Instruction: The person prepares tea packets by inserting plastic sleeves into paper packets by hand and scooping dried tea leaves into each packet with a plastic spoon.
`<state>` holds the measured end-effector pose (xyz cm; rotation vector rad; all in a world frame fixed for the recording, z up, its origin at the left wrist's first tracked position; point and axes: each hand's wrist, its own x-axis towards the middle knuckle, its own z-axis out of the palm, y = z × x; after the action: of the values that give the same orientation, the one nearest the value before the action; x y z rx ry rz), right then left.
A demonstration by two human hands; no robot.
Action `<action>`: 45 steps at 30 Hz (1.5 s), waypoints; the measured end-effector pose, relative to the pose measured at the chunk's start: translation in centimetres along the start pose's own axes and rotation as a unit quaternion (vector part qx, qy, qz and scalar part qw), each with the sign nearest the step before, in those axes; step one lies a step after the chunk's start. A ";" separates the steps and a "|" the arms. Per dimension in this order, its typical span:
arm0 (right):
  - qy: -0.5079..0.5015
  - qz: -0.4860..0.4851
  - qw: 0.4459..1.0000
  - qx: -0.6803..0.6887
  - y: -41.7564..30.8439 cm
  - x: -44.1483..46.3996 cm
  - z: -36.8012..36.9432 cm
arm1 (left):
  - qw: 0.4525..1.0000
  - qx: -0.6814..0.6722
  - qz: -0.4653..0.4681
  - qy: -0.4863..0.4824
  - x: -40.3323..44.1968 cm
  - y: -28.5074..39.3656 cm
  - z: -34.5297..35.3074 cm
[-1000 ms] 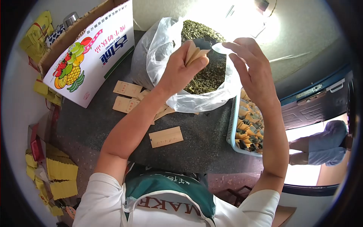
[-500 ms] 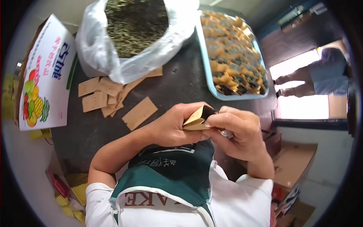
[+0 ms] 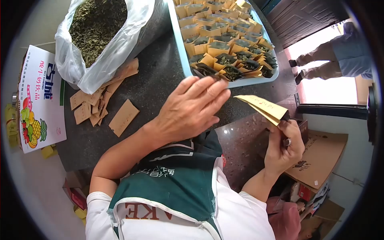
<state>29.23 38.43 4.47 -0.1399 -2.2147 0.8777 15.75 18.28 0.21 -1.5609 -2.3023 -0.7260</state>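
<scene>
Gripping a paper packet (image 3: pixel 267 109) between right hand's (image 3: pixel 286 147) thumb and fingers, extending beyond them toward the left hand (image 3: pixel 185 111), spread open with fingers outstretched, near a blue basket (image 3: pixel 177 40) of packets.

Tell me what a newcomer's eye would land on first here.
Probably the blue tray at the far right of the table, crowded with open brown packets. Next, the big plastic bag of dark leaves to its left, then the bright fruit pictures on the white carton at far left.
</scene>
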 end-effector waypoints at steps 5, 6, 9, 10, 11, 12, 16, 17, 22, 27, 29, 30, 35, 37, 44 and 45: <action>0.006 -0.025 1.000 -0.011 0.6 1.7 1.3 | 0.998 -0.025 -0.059 -0.020 1.0 -0.5 0.1; -0.015 -0.023 1.000 -0.011 0.5 2.0 1.9 | 0.997 -0.030 -0.063 -0.019 1.0 -0.5 0.2; -0.081 0.013 0.996 -0.021 0.6 3.1 3.5 | 0.997 -0.039 -0.069 -0.014 1.1 -0.3 0.3; -0.092 0.009 0.996 -0.016 0.6 3.3 4.2 | 0.996 -0.041 -0.073 -0.009 1.0 -0.4 0.4; -0.103 0.006 0.995 -0.010 0.9 3.5 4.8 | 0.996 -0.040 -0.074 -0.008 0.9 -0.4 0.4; -0.105 0.005 0.994 -0.009 1.2 3.7 5.3 | 0.996 -0.047 -0.072 0.002 0.7 -0.4 0.4; -0.142 0.011 0.989 -0.029 2.7 3.8 6.8 | 0.994 -0.086 -0.058 0.043 0.0 -0.2 0.3; -0.147 0.015 0.988 -0.044 2.9 3.7 7.0 | 0.994 -0.085 -0.060 0.043 -0.2 -0.1 0.2; -0.144 0.022 0.987 -0.060 2.3 3.6 6.8 | 0.990 -0.106 -0.046 0.079 -2.6 0.7 -0.7; -0.107 0.004 0.993 -0.046 1.8 2.8 6.8 | 0.986 -0.051 -0.127 0.090 -8.3 0.4 -2.3; -0.053 0.002 0.999 0.008 1.5 2.0 6.6 | 0.978 -0.030 -0.186 0.091 -11.2 0.2 -3.5; -0.051 0.048 0.995 0.073 2.2 1.2 5.6 | 0.964 0.005 -0.251 0.093 -12.8 0.2 -4.3; -0.170 0.064 0.909 0.376 -1.3 0.8 8.0 | 0.873 0.129 -0.464 0.072 -17.1 -0.4 -6.0; -0.217 0.109 0.863 0.442 -3.0 0.4 10.5 | 0.874 0.130 -0.460 0.085 -17.8 -0.8 -5.7; -0.262 0.136 0.870 0.394 -5.1 0.7 14.0 | 0.896 0.161 -0.413 0.028 -17.6 -2.0 -6.6; -0.278 0.158 0.879 0.355 -5.3 0.6 14.2 | 0.898 0.142 -0.415 0.029 -17.1 -1.8 -6.9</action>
<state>20.10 26.79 1.15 0.1270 -2.2239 2.0713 20.26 0.58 -2.66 -0.3737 -2.8364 -0.5356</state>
